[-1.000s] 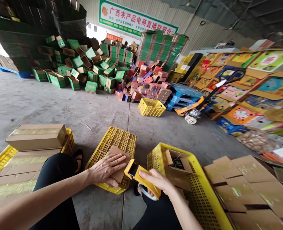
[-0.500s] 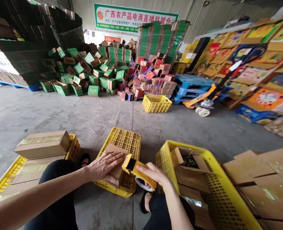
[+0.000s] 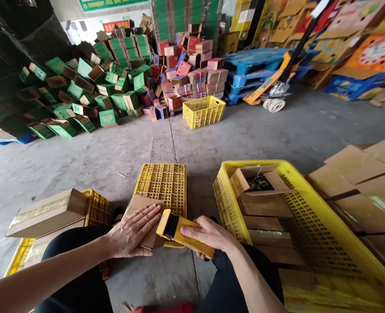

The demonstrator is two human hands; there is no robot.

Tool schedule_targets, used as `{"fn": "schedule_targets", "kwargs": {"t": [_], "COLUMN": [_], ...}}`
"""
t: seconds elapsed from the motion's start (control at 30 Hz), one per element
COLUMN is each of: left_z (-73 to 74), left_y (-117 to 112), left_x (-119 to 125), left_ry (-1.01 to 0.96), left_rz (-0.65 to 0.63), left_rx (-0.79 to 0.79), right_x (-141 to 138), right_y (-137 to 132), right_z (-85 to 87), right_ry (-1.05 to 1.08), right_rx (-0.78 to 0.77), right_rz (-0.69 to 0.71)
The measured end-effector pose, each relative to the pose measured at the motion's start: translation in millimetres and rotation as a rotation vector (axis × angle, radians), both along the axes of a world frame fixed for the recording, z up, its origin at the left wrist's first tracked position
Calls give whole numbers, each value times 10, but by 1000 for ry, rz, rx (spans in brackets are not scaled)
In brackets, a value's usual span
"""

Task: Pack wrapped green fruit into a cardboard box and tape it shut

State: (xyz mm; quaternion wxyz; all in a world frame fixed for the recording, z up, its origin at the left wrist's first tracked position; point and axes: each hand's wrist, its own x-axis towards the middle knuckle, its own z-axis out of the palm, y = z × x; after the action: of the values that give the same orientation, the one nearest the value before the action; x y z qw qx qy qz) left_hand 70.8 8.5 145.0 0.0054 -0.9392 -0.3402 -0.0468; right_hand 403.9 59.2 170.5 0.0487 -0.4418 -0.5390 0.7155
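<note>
My left hand (image 3: 134,231) lies flat on top of a small brown cardboard box (image 3: 142,202), fingers stretched out together. That box sits on an upturned yellow plastic crate (image 3: 164,180) between my knees. In my right hand (image 3: 212,234) is a yellow tape dispenser (image 3: 194,241), with fingers wrapped round its body. The dispenser's front end is close beside the right side of the box, near my left fingertips; whether it touches the cardboard I cannot tell. My right fingers are partly hidden under the dispenser.
On the right, a large yellow crate (image 3: 223,187) holds cardboard boxes, including an open box (image 3: 241,179) with dark contents. Taped boxes (image 3: 49,211) fill a crate on the left. Farther off are a yellow basket (image 3: 204,114), a pallet jack (image 3: 267,84) and scattered green cartons (image 3: 108,118).
My view has tipped downward. The dispenser has turned, so its tape roll no longer shows below. My left hand stays flat on the box.
</note>
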Motion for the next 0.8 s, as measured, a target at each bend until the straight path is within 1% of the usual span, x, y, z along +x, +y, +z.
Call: {"fn": "schedule_targets", "kwargs": {"t": [0.1,0.17,0.3,0.47,0.6,0.73,0.8], "left_z": [7,11,10,4,35,79,81], "left_y": [2,6,5,-19,-14,39,68], "left_x": [-23,-60,-102,-80,-80,-57,-39], "left_ry": [10,-3,-20,-13,14,39,30], "left_rz": [2,3,-4,-10,-65,-110,-128], "left_rx": [-8,-15,-52,-37,-30,-84,-110], "right_x": [137,231,337,331,292,273,283], "right_y": [21,25,4,-31,-35,-47,-59], "right_z": [-49,-72,-96,-147,-195,-210,-205], "right_ry": [-4,-29,-105,-138,-118,-116,-105], "right_rx": [20,7,-10,7,28,17,13], "right_rz": [46,59,55,39,46,12,20]}}
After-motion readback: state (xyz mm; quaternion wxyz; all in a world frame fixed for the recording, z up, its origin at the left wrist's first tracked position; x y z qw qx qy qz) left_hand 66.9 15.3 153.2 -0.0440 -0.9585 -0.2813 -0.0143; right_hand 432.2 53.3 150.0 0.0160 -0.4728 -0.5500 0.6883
